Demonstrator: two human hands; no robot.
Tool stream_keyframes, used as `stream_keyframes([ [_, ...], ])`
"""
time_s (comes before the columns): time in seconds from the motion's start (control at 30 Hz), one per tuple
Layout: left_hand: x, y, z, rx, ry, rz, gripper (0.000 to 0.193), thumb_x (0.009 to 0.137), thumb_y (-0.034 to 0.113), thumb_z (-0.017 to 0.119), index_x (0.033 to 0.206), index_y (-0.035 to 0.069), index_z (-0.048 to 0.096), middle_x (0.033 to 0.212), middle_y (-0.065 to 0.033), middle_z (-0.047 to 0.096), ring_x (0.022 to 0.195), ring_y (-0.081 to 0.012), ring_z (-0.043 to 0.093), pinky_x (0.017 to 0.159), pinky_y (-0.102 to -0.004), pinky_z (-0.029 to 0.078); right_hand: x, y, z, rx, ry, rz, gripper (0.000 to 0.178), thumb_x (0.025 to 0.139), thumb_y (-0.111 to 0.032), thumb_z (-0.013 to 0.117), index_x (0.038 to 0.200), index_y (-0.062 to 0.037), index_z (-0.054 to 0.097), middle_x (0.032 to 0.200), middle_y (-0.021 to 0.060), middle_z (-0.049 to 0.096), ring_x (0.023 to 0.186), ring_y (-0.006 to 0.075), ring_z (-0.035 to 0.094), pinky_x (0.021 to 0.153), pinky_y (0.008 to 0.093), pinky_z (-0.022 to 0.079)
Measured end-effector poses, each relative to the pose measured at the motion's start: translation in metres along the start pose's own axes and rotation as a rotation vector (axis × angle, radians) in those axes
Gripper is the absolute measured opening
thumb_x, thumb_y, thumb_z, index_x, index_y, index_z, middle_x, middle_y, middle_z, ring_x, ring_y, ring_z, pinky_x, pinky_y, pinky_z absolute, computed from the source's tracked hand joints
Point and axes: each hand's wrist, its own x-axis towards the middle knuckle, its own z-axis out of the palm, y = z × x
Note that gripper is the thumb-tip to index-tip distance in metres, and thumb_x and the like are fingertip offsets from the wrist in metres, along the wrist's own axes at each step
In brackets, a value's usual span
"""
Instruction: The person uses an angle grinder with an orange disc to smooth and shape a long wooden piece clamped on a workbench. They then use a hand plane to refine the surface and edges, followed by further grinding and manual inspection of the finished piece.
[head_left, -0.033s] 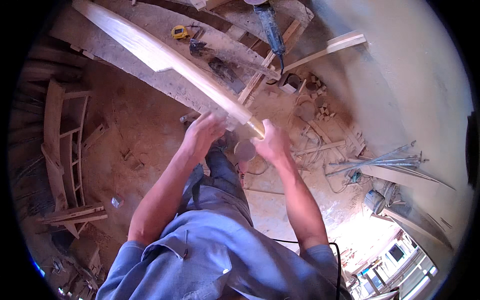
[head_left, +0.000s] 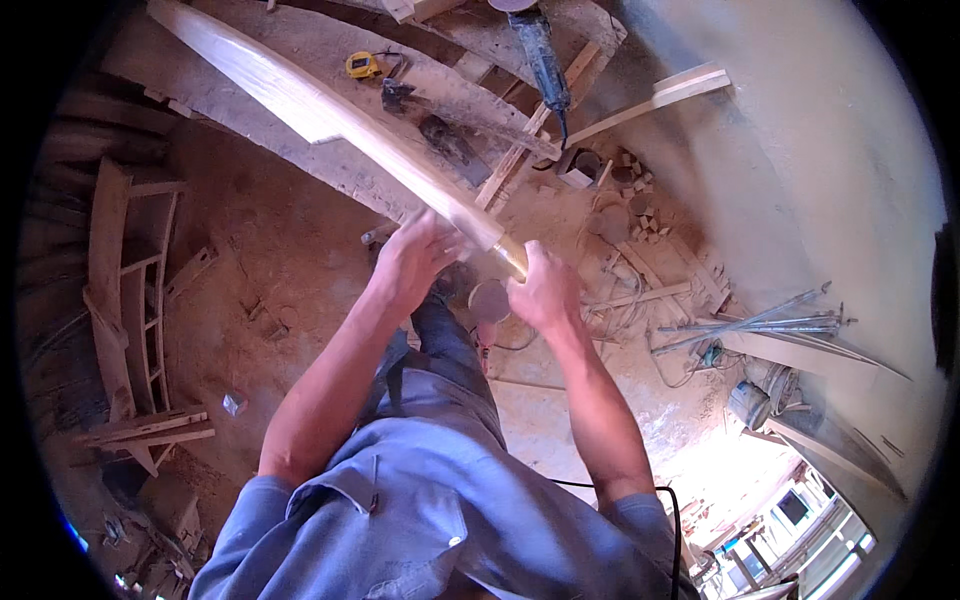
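Nothing had shifted from the instant before: my hands sat in the same places on the wood, so the grip was steady and settled, not mid-change.

My left hand (head_left: 415,260) was curled over the top of the long, pale, planed wooden plank (head_left: 330,120), fingers wrapped round its near end. My right hand (head_left: 545,290) was closed on the plank's narrow tip, just beside the left, thumb side up. The plank ran away from me up and to my left, raised in the air above the dusty grey workbench (head_left: 330,45) and the sawdust-covered earthen floor (head_left: 270,260).

On the bench lay a small yellow tape measure (head_left: 362,66), and further right a blue-grey corded power tool (head_left: 545,55), both well apart from my hands.

As for containers, a small dark round pot (head_left: 586,162) stood on the floor past the plank's tip, near some little wooden offcuts; I could not tell what was in it. A pale blue bucket-like tub (head_left: 745,402) sat off to my right by the wall, its contents hidden too.
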Motion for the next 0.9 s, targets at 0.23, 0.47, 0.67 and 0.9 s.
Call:
stream_keyframes([
  [0.23,-0.021,0.033,0.094,-0.229,0.299,0.060,0.032,0.100,0.027,0.070,0.114,0.005,0.052,0.091,-0.0112,0.057,0.074,-0.0280,0.060,0.076,-0.0515,0.057,-0.070,-0.047,-0.028,-0.044,0.270,-0.228,0.036,0.077,-0.017,0.078,0.103,-0.0005,0.061,0.090,0.0235,0.071,0.084,0.0443,0.070,0.071,0.0542,0.057],
  [0.47,-0.072,0.055,0.094,-0.238,0.191,0.092,0.018,0.094,0.016,0.071,0.102,0.006,0.058,0.084,-0.0095,0.059,0.071,-0.0260,0.059,0.076,-0.0469,0.054,-0.080,-0.064,-0.089,0.632,-0.376,-0.056,0.039,0.076,-0.022,0.088,0.098,0.0024,0.066,0.078,0.0105,0.068,0.069,0.0179,0.066,0.063,0.0376,0.053],
  [0.67,-0.106,0.057,0.071,-0.178,-0.188,0.116,0.021,0.095,0.014,0.071,0.109,0.002,0.061,0.102,-0.0151,0.067,0.098,-0.0356,0.068,0.095,-0.0537,0.054,-0.099,-0.091,-0.108,0.943,-0.543,0.056,0.029,0.082,-0.012,0.083,0.099,0.0003,0.064,0.074,0.0023,0.063,0.060,0.0076,0.057,0.052,0.0255,0.044],
  [0.9,-0.156,0.049,0.082,0.129,-0.406,0.134,0.057,0.089,0.021,0.086,0.129,-0.007,0.057,0.121,-0.0194,0.071,0.119,-0.0309,0.069,0.110,-0.0482,0.053,-0.117,-0.110,-0.126,0.902,-0.488,0.037,0.034,0.085,-0.011,0.082,0.110,0.0045,0.066,0.084,0.0027,0.065,0.070,0.0084,0.061,0.060,0.0262,0.050],
])
